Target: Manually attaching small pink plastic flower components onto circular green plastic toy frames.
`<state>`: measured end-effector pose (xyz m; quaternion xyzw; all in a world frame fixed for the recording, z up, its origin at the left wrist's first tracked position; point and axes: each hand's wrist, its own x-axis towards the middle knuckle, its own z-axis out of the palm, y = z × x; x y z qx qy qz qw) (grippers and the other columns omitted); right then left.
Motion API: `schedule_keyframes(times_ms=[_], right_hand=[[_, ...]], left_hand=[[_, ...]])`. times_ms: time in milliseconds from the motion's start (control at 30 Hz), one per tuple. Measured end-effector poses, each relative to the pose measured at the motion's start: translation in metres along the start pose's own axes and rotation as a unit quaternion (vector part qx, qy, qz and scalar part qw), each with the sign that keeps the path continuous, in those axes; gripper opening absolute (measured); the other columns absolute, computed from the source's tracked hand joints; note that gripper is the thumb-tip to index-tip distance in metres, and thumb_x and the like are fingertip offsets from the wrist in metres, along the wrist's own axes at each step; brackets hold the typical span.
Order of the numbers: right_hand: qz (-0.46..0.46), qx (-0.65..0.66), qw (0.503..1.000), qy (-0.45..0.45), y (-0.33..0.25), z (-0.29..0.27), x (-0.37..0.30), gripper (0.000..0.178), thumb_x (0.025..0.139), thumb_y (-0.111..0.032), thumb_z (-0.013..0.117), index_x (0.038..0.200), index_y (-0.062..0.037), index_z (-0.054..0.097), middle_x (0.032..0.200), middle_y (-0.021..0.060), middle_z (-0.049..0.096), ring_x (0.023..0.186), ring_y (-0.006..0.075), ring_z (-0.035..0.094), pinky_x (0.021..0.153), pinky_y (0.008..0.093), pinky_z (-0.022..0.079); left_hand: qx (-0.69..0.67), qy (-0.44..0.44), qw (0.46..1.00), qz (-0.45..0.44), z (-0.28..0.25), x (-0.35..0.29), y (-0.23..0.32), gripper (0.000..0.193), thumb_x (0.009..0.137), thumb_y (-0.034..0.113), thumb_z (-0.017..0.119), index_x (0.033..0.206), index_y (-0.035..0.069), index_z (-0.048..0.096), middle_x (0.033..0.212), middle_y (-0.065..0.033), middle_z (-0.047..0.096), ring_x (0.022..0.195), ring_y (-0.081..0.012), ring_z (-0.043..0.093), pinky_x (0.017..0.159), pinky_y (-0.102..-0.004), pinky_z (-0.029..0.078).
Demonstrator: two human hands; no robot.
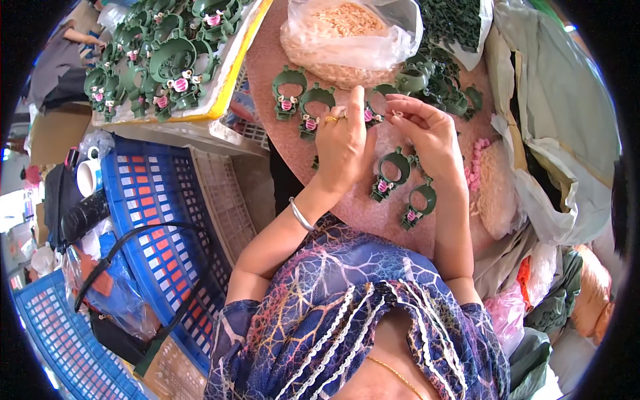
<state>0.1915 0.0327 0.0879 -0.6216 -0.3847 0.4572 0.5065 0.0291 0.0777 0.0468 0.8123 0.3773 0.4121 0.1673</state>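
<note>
My left hand [341, 148] has its index finger stretched out, with the other fingers curled under; whatever they hold is hidden. Beside that fingertip is a green plastic ring-shaped piece [379, 100] with a pink flower, partly covered by my hands. My right hand [430, 133] pinches a tiny pale piece, too small to name, between thumb and index finger just right of the ring piece. More green ring-shaped pieces [288, 95] with pink and white trim lie left of my hands, and others [393, 175] lie between my wrists on the round pinkish table [353, 208].
An open plastic bag of small pale parts [347, 23] stands at the back, near loose green parts [457, 90]. Pink bits [476, 163] lie right of my wrist. A white foam box [230, 73] of decorated green pieces stands at left, above blue baskets [150, 220].
</note>
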Motion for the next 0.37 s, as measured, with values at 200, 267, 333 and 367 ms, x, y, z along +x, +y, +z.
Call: schedule_keyframes(times_ms=[200, 267, 333, 367], right_hand=[[-0.236, -0.242, 0.937, 0.093, -0.009, 0.025, -0.012, 0.021, 0.086, 0.004, 0.067, 0.105, -0.0038, 0.072, 0.089, 0.0070, 0.071, 0.088, 0.0176, 0.069, 0.074, 0.0269, 0.055], [-0.249, -0.278, 0.922, 0.100, -0.007, 0.028, -0.014, 0.020, 0.085, 0.003, 0.066, 0.104, -0.0048, 0.070, 0.094, 0.0104, 0.072, 0.092, 0.0223, 0.069, 0.082, 0.0288, 0.053], [-0.330, -0.441, 0.829, 0.100, -0.005, 0.025, -0.014, 0.027, 0.085, 0.000, 0.066, 0.110, -0.0090, 0.068, 0.097, 0.0092, 0.073, 0.096, 0.0242, 0.069, 0.095, 0.0304, 0.048], [-0.315, -0.443, 0.835, 0.085, -0.005, 0.024, -0.015, 0.030, 0.086, -0.002, 0.066, 0.115, -0.0110, 0.066, 0.103, 0.0093, 0.073, 0.101, 0.0225, 0.069, 0.103, 0.0333, 0.044]], left_hand=[[-0.057, 0.039, 0.998, 0.010, -0.002, -0.010, 0.006, 0.077, 0.075, 0.006, 0.081, 0.140, -0.004, 0.039, 0.104, -0.0214, 0.069, 0.093, -0.0359, 0.068, 0.081, -0.0426, 0.055], [-0.081, 0.064, 0.994, 0.028, 0.005, -0.013, 0.005, 0.074, 0.077, 0.006, 0.076, 0.140, -0.009, 0.040, 0.093, -0.0207, 0.067, 0.088, -0.0394, 0.063, 0.079, -0.0469, 0.049], [-0.086, 0.061, 0.994, 0.021, 0.005, -0.014, 0.005, 0.075, 0.077, 0.007, 0.076, 0.140, -0.008, 0.040, 0.095, -0.0208, 0.067, 0.089, -0.0388, 0.063, 0.081, -0.0476, 0.049], [-0.092, 0.057, 0.994, 0.015, 0.004, -0.015, 0.006, 0.075, 0.077, 0.009, 0.077, 0.141, -0.007, 0.040, 0.098, -0.0208, 0.067, 0.089, -0.0383, 0.063, 0.083, -0.0483, 0.049]])
